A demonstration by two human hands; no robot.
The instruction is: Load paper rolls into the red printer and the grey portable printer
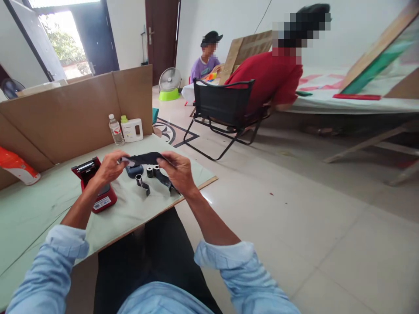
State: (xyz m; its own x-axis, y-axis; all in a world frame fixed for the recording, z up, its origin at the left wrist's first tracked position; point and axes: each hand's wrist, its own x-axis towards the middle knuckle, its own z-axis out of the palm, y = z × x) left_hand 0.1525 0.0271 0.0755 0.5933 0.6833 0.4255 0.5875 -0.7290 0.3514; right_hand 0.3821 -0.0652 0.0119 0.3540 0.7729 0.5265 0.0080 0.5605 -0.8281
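Observation:
A black strip that looks like paper or ribbon is stretched between my two hands above the table. My left hand pinches its left end, where a whitish part shows. At the other end, my right hand grips the strip between thumb and fingers. Just below my left forearm stands a red printer-like device with its lid raised. Under the strip lie a dark blue rounded object, a small black roll and a partly unrolled black roll. Another dark strip curls near the table edge.
A cardboard panel borders the table. Before it stand a clear bottle and a white jug; an orange bottle is at left. Beyond are a black folding chair with a seated person in red, another person, and a fan.

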